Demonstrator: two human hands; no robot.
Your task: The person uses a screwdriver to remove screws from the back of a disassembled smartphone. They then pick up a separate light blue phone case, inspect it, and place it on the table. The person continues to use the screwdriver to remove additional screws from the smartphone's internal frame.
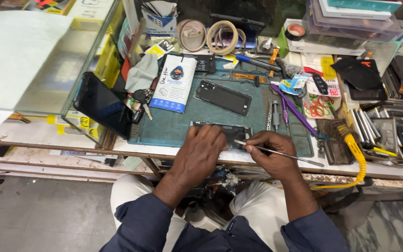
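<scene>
My left hand (200,148) presses flat on the opened phone (229,133), fingers together, pinning it on the mat (173,126) while my right hand (269,147) pinches a thin metal tool (281,153), tip pointing left at the phone's near edge, its long axis running left-right under both hands.

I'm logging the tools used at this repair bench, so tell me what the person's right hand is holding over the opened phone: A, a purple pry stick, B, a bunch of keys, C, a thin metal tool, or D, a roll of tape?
C: the right hand grips a thin metal tool whose tip meets the opened phone, which the left hand steadies on the green mat.
</scene>
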